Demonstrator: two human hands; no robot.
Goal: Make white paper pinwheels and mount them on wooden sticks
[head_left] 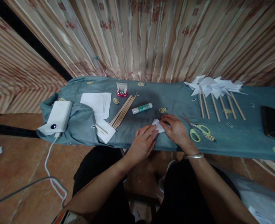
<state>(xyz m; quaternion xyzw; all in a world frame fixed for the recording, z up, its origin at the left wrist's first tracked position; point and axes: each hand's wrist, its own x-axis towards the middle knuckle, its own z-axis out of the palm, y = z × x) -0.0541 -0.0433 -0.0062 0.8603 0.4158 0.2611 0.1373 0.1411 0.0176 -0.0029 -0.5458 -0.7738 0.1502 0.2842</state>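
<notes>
A small piece of folded white paper [159, 127] lies on the cloth-covered table between my two hands. My left hand [143, 141] rests over its left side, fingers closed together and pressing on it. From the right, my right hand [174, 128] grips the paper's edge with thumb and fingers. Just right of that hand lie scissors [196, 129] with green handles, their blades apart. Beyond my hands a glue stick [142, 108] lies on its side. To the left is a bundle of several wooden sticks [123, 112].
Several white paper pinwheels [213, 85] on sticks lie at the back right. White paper sheets [96, 102], a pen-like white stick [101, 129] and a red box of metal pins [122, 90] are to the left. A power bank [60, 116] with a cable sits far left, a dark phone [274, 123] far right.
</notes>
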